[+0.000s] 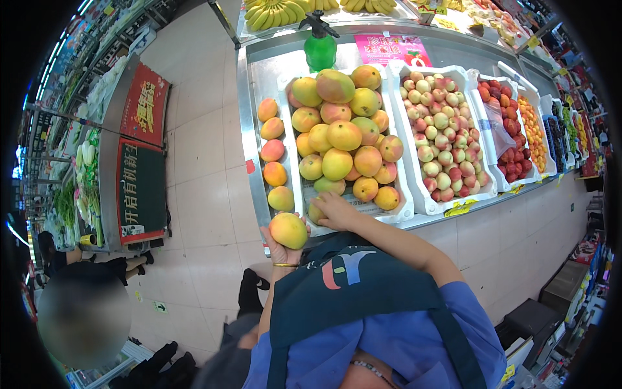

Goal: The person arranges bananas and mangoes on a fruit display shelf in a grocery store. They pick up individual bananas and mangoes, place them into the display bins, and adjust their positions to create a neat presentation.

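A large yellow-green mango (pixel 288 231) with a pink blush rests in my left hand (pixel 281 250), just outside the near left corner of a white foam crate (pixel 406 212). Inside that corner, my right hand (pixel 336 212) has its fingers on a smaller mango (pixel 316 214), partly hidden by the hand. More mangoes (pixel 344 135) are heaped in the crate, on printed paper that shows at the near end. Left of the crate, several mangoes (pixel 272 150) stand in a row along the metal display table (pixel 257 194).
To the right are foam crates of peaches (pixel 442 126), red fruit (pixel 511 127) and orange fruit (pixel 530 131). A green spray bottle (pixel 320 48) stands behind the mango crate, with bananas (pixel 277 14) beyond. A vegetable stand (pixel 109 185) is across the aisle; other people are at lower left.
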Demonstrator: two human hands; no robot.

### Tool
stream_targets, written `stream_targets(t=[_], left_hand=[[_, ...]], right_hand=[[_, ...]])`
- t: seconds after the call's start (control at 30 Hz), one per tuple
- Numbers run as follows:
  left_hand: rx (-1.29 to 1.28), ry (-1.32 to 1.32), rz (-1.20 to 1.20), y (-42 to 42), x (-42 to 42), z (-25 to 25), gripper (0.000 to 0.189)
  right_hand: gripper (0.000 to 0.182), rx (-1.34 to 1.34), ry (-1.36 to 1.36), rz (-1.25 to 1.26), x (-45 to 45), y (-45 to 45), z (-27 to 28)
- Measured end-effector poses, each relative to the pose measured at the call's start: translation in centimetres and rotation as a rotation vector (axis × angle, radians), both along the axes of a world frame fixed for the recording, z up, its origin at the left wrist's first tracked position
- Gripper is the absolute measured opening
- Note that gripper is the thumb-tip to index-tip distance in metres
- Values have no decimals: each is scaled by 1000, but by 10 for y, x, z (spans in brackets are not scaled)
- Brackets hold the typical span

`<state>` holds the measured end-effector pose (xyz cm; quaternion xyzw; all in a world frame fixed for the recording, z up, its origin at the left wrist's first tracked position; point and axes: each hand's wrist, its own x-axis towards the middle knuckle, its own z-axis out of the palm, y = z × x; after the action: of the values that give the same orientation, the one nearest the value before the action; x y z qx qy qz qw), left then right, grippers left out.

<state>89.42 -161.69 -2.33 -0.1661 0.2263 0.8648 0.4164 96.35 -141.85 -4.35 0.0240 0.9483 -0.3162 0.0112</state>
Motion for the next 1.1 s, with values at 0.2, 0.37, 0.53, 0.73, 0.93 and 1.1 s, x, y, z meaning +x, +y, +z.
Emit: stream_targets(t=[0.2,0.37,0.53,0.73,0.93,1.1], left_hand=[[-7,-84,-64,17,1,-4,72],[-56,-93,-96,24,6,-11,80],[-25,-100,-92,28,3,-17,66],[13,-98,-90,27,6,-41,64],[3,-56,-43,28,12,-33,65],[-101,-13,-25,32,14,-37,83]], right_hand=[[32,-254,32,-251,12,28,10],[20,-334,233,-678,2,88,73],[29,-21,516,-707,-53,150,104],[67,381,232,-644,-134,185,121],[85,428,-138,-575,-173,192,124],[78,333,-137,-623,-168,211,114]])
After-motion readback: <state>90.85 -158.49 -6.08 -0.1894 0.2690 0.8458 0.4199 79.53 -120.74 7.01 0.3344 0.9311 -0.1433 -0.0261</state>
